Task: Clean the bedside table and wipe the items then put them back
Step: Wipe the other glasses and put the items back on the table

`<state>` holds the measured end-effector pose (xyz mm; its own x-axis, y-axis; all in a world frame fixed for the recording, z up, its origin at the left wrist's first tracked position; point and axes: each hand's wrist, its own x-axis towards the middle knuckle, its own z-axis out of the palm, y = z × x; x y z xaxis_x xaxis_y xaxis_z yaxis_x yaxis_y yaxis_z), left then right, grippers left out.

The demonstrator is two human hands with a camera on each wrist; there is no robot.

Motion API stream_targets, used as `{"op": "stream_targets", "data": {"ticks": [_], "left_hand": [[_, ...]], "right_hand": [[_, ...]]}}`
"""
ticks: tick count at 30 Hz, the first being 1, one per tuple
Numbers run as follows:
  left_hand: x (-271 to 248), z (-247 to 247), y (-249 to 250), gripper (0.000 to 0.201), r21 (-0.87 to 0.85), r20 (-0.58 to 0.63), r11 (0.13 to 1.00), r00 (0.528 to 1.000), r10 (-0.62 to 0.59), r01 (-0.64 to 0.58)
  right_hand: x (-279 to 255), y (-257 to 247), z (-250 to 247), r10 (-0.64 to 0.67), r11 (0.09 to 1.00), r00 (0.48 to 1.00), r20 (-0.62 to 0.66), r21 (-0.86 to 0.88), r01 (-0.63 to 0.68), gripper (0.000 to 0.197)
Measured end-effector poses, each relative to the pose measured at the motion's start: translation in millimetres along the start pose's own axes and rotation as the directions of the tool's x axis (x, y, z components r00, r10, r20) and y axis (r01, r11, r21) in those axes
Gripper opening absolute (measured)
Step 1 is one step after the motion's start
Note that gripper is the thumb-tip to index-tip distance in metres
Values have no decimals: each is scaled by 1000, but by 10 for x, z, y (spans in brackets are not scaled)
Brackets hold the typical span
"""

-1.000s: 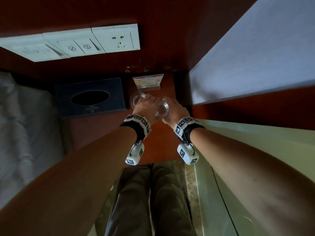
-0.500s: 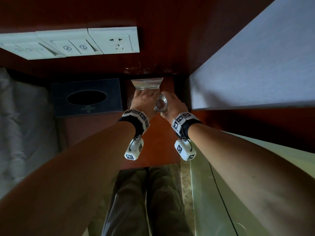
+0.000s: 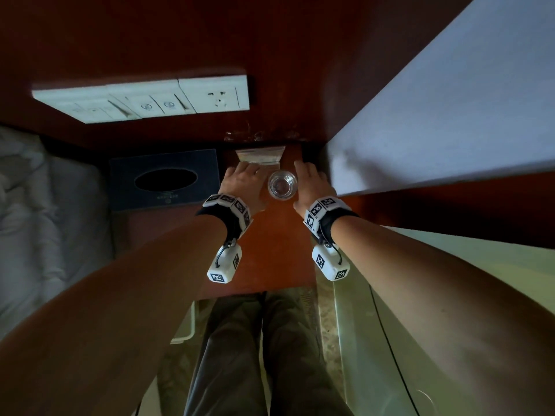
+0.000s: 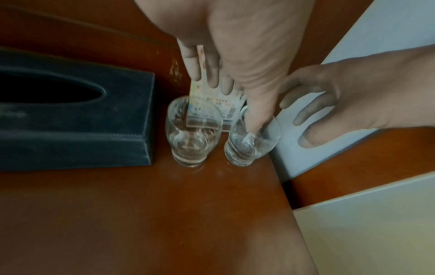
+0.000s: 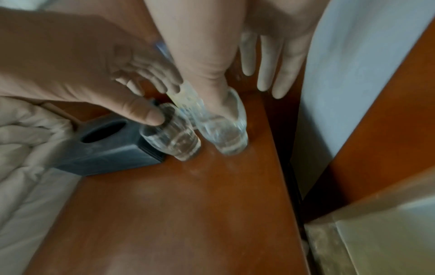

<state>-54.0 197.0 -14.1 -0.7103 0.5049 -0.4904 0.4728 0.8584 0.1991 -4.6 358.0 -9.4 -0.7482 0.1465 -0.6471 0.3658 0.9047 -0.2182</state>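
Note:
Two clear glasses stand upright side by side at the back of the wooden bedside table [image 3: 270, 250], the left glass [image 4: 194, 130] next to the tissue box and the right glass [image 4: 253, 137] near the table's right edge. Only the right glass [image 3: 282, 185] shows in the head view, between my hands. My left hand [image 3: 241, 181] hovers over the left glass with straight fingers [image 4: 212, 74] reaching to a printed card stand [image 3: 260, 157] behind. Its thumb [image 5: 150, 115] is at the left glass's rim. My right hand [image 3: 309, 183] is beside the right glass, fingers [image 5: 270, 74] straight, holding nothing.
A dark tissue box [image 3: 163, 179] sits at the table's back left. A white switch and socket panel [image 3: 144, 99] is on the wooden wall above. A white duvet [image 3: 30, 205] lies left; a pale panel [image 3: 435, 115] closes the right side.
Both hands carried the glasses toward the back of the table, set them down by the card stand, then let go and moved apart.

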Motion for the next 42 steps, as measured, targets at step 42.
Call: {"op": "stream_targets", "data": {"ticks": [42], "left_hand": [[-6212,-923,-1733,72,-354,-74,649,672,-737,673]], "right_hand": [[-3894,-4236,224,-767,389,574,286,-505,771,56]]}}
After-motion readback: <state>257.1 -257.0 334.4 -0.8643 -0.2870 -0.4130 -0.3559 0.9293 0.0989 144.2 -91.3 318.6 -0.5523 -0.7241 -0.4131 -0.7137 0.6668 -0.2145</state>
